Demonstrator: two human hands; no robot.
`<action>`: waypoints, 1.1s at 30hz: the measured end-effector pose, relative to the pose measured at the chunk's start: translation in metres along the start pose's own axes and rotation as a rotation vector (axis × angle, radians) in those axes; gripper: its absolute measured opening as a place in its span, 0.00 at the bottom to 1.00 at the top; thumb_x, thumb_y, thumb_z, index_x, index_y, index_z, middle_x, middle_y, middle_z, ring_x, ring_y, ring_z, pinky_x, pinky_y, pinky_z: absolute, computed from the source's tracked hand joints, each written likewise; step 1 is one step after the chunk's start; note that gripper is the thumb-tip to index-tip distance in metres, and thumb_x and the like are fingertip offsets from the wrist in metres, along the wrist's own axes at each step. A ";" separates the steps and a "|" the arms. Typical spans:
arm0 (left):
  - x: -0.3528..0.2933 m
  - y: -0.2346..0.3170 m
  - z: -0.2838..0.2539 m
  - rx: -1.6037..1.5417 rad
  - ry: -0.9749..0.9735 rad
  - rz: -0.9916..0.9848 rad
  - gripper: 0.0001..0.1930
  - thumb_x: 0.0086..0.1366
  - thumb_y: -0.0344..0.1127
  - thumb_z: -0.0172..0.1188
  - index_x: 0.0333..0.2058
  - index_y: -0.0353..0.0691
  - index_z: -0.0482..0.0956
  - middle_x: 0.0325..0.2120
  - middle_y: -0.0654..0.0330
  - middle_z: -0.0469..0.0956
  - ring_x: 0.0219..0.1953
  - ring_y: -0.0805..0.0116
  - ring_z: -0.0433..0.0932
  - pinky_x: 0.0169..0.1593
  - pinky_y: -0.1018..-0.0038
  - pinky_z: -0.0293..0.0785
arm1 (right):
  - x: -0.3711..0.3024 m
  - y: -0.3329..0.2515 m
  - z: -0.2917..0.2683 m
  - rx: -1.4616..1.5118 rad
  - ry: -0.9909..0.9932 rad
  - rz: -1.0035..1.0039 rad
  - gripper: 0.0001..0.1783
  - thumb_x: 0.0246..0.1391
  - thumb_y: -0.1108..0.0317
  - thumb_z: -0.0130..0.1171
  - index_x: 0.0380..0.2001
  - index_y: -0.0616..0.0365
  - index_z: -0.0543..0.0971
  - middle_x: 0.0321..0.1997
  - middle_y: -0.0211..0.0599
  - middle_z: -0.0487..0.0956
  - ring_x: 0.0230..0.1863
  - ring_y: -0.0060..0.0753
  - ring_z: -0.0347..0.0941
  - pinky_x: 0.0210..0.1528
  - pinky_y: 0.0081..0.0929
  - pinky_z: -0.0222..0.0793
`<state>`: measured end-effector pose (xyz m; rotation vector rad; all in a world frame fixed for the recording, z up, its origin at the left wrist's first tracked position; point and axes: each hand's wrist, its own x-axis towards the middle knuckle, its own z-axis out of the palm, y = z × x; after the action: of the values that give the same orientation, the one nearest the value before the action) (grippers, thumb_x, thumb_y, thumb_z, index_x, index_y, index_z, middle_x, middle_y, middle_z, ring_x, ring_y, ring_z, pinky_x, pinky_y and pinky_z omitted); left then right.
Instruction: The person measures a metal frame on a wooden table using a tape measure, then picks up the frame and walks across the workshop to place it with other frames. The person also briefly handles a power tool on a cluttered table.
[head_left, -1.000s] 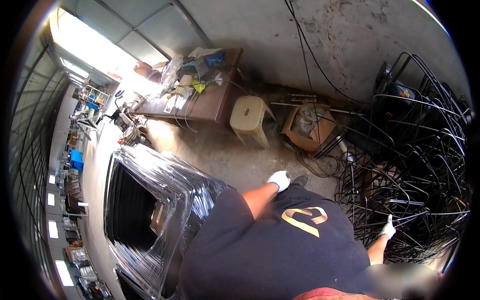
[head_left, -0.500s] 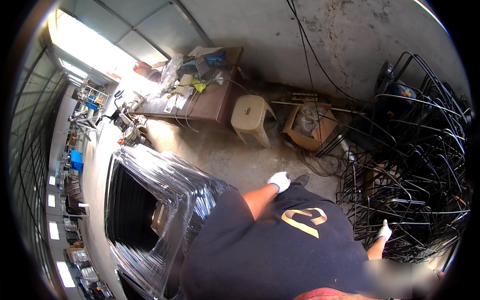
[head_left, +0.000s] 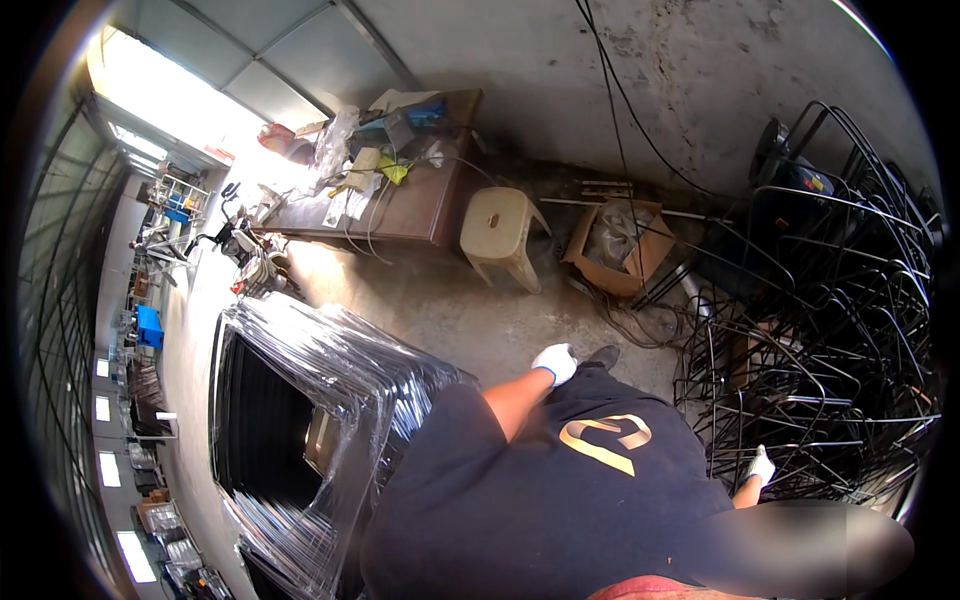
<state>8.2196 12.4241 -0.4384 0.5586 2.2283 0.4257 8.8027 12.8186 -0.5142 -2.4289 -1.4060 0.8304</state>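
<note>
My left hand (head_left: 555, 364), in a white knitted glove with a blue cuff, hangs in front of my dark T-shirt (head_left: 540, 500). Its fingers are curled closed, and nothing shows in them. On the right, my right hand (head_left: 762, 466), gloved in white too, is at the near left side of a tangled pile of bent black metal tubes (head_left: 820, 380). Its fingers look curled, with one digit pointing up. Whatever they may hold is too small to make out against the dark tubes.
At left stands a stack of black frames in clear film (head_left: 370, 350). Ahead are a cluttered brown desk (head_left: 410, 215), a beige plastic stool (head_left: 497, 225) and an open cardboard box (head_left: 610, 280). Cables (head_left: 635, 335) lie on the floor. A motorbike (head_left: 250, 250) stands farther left.
My right hand has shifted slightly left and down beside the tubes. My left hand has moved a little left, still closed. The surroundings are otherwise the same.
</note>
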 end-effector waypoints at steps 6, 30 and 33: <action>0.004 -0.006 -0.005 -0.001 -0.001 -0.022 0.20 0.68 0.44 0.62 0.53 0.41 0.87 0.53 0.42 0.85 0.58 0.40 0.83 0.62 0.54 0.78 | -0.047 -0.007 0.015 -0.134 -0.054 -0.021 0.33 0.58 0.49 0.77 0.53 0.70 0.84 0.49 0.53 0.89 0.45 0.49 0.82 0.52 0.44 0.76; -0.026 -0.088 -0.034 -0.185 0.223 -0.142 0.18 0.69 0.43 0.61 0.52 0.43 0.87 0.51 0.41 0.86 0.56 0.41 0.84 0.60 0.53 0.79 | -0.240 -0.086 0.055 -0.155 -0.364 -0.854 0.19 0.58 0.75 0.67 0.54 0.62 0.82 0.49 0.48 0.88 0.49 0.45 0.86 0.57 0.38 0.81; -0.049 -0.113 -0.025 -0.167 0.200 -0.119 0.17 0.69 0.43 0.60 0.51 0.43 0.87 0.49 0.41 0.86 0.55 0.39 0.84 0.60 0.52 0.80 | -0.260 -0.120 0.083 -0.079 -0.514 -0.916 0.18 0.58 0.74 0.68 0.53 0.61 0.83 0.47 0.47 0.88 0.48 0.46 0.87 0.56 0.37 0.81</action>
<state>8.2007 12.3000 -0.4449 0.3044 2.3728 0.6214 8.5681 12.6531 -0.4339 -1.3239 -2.4417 1.1500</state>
